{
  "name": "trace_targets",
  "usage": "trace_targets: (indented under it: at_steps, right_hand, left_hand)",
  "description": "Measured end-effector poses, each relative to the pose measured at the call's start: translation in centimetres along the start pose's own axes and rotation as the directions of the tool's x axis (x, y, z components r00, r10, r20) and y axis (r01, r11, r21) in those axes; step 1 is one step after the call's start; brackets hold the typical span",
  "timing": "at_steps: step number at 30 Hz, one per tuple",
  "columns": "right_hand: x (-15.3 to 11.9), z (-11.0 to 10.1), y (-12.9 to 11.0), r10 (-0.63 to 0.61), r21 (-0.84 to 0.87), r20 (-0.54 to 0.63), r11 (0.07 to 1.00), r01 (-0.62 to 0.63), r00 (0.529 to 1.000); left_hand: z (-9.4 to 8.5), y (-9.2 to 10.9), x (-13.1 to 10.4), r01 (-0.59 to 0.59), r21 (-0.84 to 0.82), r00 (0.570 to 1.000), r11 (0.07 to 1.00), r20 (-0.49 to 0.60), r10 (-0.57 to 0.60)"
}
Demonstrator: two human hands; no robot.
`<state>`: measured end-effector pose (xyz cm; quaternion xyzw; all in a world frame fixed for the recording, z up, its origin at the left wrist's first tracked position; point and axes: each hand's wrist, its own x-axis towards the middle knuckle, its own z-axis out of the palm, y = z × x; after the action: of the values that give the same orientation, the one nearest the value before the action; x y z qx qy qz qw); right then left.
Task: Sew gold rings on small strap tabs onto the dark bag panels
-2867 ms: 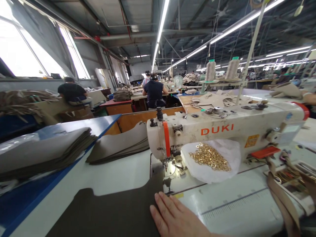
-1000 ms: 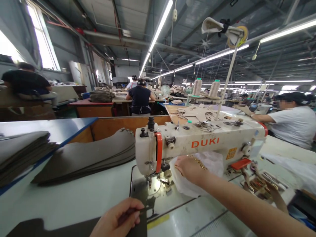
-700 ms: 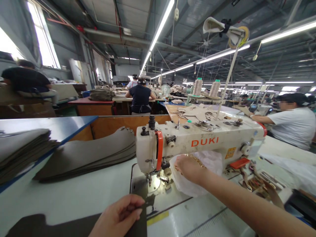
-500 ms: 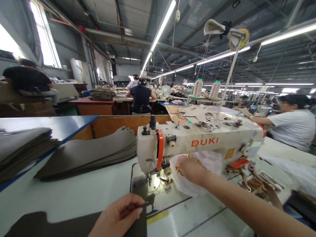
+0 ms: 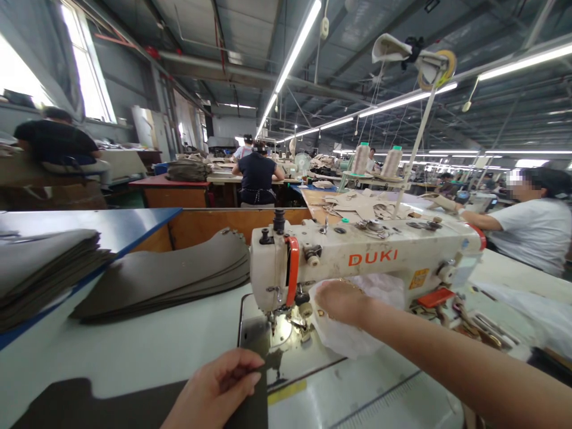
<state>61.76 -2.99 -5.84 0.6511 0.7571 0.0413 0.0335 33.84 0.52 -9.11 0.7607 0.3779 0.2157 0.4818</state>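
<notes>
My left hand has its thumb and fingers closed on the edge of a dark grey-brown sheet piece at the front of the table. That piece reaches up to the metal bed of the sewing machine. Under the machine's arm, my right hand is in a white plastic bag. Its fingers are hidden, so what they hold cannot be seen. A little gold-coloured metal shows at the bag's rim. The white sewing machine, marked DUKI, stands with its needle area lit, left of the bag.
Stacked dark panels lie left of the machine, with another stack on the blue-edged table. Right of the machine is a tray of metal parts. Thread cones stand behind. A person in white works at the right; others sit farther back.
My right hand has turned down deeper into the bag, and the gold pieces seen around it before are mostly hidden. The left hand stays on the dark piece.
</notes>
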Motion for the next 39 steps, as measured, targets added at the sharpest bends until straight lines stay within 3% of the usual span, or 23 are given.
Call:
trace_targets:
  at_steps: [4,9,12,15,17,19,21,23,25,30,35,39]
  right_hand:
    - [-0.2,-0.1,0.5,0.017,0.062,0.014,0.998,-0.018,1.000]
    - [-1.7,-0.9,0.7,0.129,0.234,-0.111,0.967,-0.100,0.985]
    - [-3.4,-1.9,-0.7,0.177,0.385,-0.181,0.918,-0.095,0.968]
    - [-5.1,-2.1,-3.6,0.168,0.538,-0.198,0.842,-0.037,0.966]
    - [-5.6,-1.6,-5.8,0.184,0.706,-0.171,0.708,-0.010,0.968]
    - [-5.5,-0.6,-7.8,0.219,0.915,-0.103,0.402,0.006,0.970]
    - [-5.0,0.5,-9.3,0.224,0.996,-0.033,0.086,0.014,0.974]
    - [-4.3,1.2,-10.2,0.211,0.996,0.000,-0.084,0.018,0.977]
    - [-3.8,1.6,-10.5,0.197,0.985,0.026,-0.172,0.009,0.980]
    - [-3.7,1.5,-10.7,0.178,0.953,0.116,-0.296,-0.059,0.977]
    - [-3.8,1.2,-11.4,0.195,0.886,0.215,-0.451,-0.107,0.957]
    - [-3.8,0.7,-11.8,0.169,0.841,0.256,-0.525,-0.133,0.952]
  left_hand:
    - [0.1,-0.7,0.1,-0.024,-0.019,1.000,1.000,0.006,0.024]
    - [0.1,-1.2,0.2,-0.072,-0.014,0.997,0.997,0.013,0.072]
    - [0.0,-0.5,0.0,-0.079,0.008,0.997,0.997,0.017,0.078]
    - [0.0,1.0,-0.6,-0.066,-0.009,0.998,0.998,0.009,0.066]
    - [0.1,1.9,-1.0,-0.055,-0.024,0.998,0.998,0.003,0.055]
    - [0.1,2.3,-1.3,-0.064,-0.029,0.998,0.998,-0.003,0.064]
    - [0.1,2.2,-1.6,-0.101,-0.011,0.995,0.995,-0.017,0.100]
    - [0.0,1.9,-1.8,-0.184,0.039,0.981,0.982,-0.051,0.186]
    - [-0.3,1.7,-1.9,-0.307,0.114,0.944,0.945,-0.087,0.317]
    - [-0.6,2.0,-2.3,-0.536,0.305,0.796,0.787,-0.128,0.592]
    - [-0.8,1.8,-2.6,-0.629,0.456,0.656,0.630,-0.124,0.745]
    - [-0.8,1.6,-2.8,-0.648,0.519,0.612,0.557,-0.080,0.787]
